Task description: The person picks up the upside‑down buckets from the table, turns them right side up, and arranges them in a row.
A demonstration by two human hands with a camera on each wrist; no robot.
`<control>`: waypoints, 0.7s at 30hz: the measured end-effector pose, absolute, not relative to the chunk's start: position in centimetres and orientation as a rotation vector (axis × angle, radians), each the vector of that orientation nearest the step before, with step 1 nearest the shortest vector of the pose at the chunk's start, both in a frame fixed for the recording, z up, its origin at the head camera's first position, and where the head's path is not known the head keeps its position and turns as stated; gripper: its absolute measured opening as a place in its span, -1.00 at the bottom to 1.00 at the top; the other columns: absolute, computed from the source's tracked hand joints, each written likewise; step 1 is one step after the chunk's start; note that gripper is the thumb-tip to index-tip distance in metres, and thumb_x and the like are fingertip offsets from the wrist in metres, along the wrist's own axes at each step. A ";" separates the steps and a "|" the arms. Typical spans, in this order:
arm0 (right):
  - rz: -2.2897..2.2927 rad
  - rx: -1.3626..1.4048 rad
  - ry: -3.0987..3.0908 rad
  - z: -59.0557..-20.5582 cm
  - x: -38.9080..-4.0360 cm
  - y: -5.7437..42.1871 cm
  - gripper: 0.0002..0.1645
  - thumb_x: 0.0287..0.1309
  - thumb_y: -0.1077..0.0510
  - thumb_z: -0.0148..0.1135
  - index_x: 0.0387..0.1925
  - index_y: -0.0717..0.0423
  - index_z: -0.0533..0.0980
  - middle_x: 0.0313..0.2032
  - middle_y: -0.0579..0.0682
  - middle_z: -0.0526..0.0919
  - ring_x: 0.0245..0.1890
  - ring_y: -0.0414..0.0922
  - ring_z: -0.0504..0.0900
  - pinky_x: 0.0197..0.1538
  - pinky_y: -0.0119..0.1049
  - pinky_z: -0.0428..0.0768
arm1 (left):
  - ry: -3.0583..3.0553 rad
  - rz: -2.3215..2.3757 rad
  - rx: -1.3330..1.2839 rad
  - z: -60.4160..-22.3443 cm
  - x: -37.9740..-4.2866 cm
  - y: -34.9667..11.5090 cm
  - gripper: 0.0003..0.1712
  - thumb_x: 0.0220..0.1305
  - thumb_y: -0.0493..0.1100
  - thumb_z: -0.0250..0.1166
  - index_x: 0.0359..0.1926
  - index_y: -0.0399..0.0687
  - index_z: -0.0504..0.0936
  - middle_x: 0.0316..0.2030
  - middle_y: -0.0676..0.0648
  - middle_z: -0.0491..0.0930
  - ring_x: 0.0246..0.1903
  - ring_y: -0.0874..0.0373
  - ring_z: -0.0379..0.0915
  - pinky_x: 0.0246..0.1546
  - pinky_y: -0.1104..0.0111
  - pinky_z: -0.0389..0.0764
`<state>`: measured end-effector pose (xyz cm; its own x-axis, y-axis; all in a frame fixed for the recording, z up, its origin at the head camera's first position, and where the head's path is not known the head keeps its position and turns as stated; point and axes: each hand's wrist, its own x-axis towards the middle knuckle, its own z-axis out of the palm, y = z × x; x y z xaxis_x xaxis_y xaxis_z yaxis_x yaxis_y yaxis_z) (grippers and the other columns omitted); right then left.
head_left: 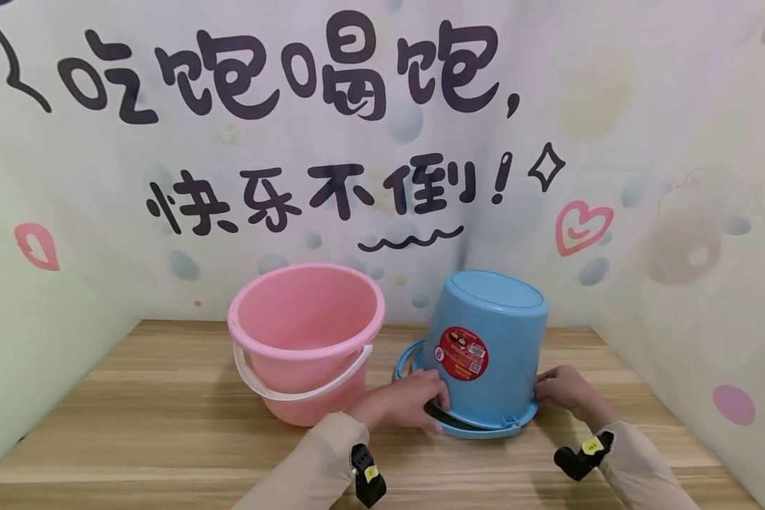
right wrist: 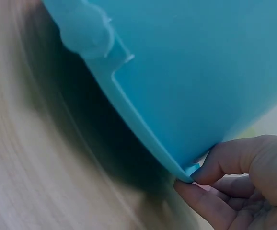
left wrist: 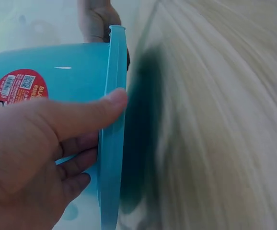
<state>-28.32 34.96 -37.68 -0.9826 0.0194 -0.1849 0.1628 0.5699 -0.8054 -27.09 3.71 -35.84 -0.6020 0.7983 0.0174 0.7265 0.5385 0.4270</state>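
The left grip [head_left: 414,400] holds the rim [left wrist: 112,172] of the blue bucket [head_left: 513,347] between thumb and fingers, and the right grip [head_left: 566,388] pinches that rim on the other side. The bucket is upside down and a bit tipped over the tabletop [head_left: 134,404], to the right of the pink bucket [head_left: 309,372], with a dark gap under its rim. It looks like smooth plastic, so it is probably light, stiff and a little slippery, and both sides of the rim seem good to hold.
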 end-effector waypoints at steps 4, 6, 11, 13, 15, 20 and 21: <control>-1.438 0.107 2.613 -37.1 -27.7 35.3 -0.52 0.01 0.42 0.08 -0.06 0.75 0.28 -0.30 0.24 0.57 -0.36 -0.07 0.58 -0.25 -0.16 0.60 | 2.585 0.680 1.332 -35.1 -26.7 3.7 -0.71 0.03 -0.05 0.38 -0.25 0.03 0.49 -0.29 0.15 0.31 -0.20 0.30 0.16 -0.16 0.50 0.31; -1.454 0.093 2.608 -36.7 -27.3 35.4 -0.50 0.02 0.40 0.08 -0.05 0.75 0.26 -0.30 0.22 0.56 -0.36 -0.10 0.57 -0.25 -0.18 0.59 | 2.589 0.722 1.357 -34.8 -26.5 3.7 -0.70 -0.02 -0.05 0.38 -0.27 0.04 0.48 -0.30 0.15 0.30 -0.20 0.30 0.16 -0.19 0.51 0.30; -1.501 0.028 2.569 -35.6 -26.5 35.7 -0.44 0.09 0.36 0.05 0.00 0.78 0.20 -0.21 0.26 0.55 -0.35 -0.16 0.56 -0.24 -0.24 0.59 | 2.578 0.791 1.424 -34.1 -26.3 3.5 -0.67 0.00 0.00 0.35 -0.25 0.05 0.45 -0.29 0.15 0.29 -0.18 0.30 0.17 -0.19 0.53 0.31; -1.532 -0.002 2.536 -35.4 -26.3 35.8 -0.42 0.11 0.35 0.04 0.03 0.78 0.16 -0.17 0.29 0.53 -0.35 -0.19 0.56 -0.23 -0.28 0.59 | 2.565 0.825 1.440 -33.9 -26.2 3.5 -0.67 0.02 0.02 0.33 -0.24 0.04 0.44 -0.29 0.15 0.28 -0.18 0.31 0.17 -0.19 0.53 0.30; -1.563 -0.030 2.503 -35.1 -26.1 36.0 -0.41 0.14 0.34 0.03 0.06 0.78 0.13 -0.12 0.32 0.51 -0.34 -0.22 0.55 -0.23 -0.31 0.58 | 2.552 0.854 1.456 -33.7 -26.1 3.4 -0.66 0.04 0.04 0.32 -0.23 0.04 0.43 -0.29 0.14 0.27 -0.18 0.31 0.17 -0.18 0.54 0.30; -1.627 -0.109 2.430 -34.2 -25.6 36.6 -0.43 0.19 0.31 -0.02 0.06 0.77 0.14 -0.15 0.21 0.54 -0.34 -0.27 0.55 -0.21 -0.37 0.57 | 2.509 0.964 1.482 -32.9 -25.7 3.5 -0.63 0.03 0.06 0.34 -0.22 0.03 0.43 -0.29 0.13 0.28 -0.22 0.34 0.21 -0.19 0.55 0.32; -1.646 -0.131 2.405 -33.9 -25.5 36.7 -0.46 0.21 0.30 -0.03 0.03 0.75 0.20 -0.19 0.15 0.56 -0.34 -0.27 0.56 -0.21 -0.38 0.57 | 2.495 0.997 1.474 -32.7 -25.6 3.6 -0.62 0.02 0.06 0.35 -0.22 0.03 0.43 -0.29 0.13 0.29 -0.22 0.34 0.21 -0.19 0.55 0.34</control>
<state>-25.49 36.68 -33.89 -0.9710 -0.1986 -0.1330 0.0521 0.3673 -0.9286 -25.63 3.56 -32.73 -0.5350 0.8072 0.2494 0.7569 0.3268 0.5660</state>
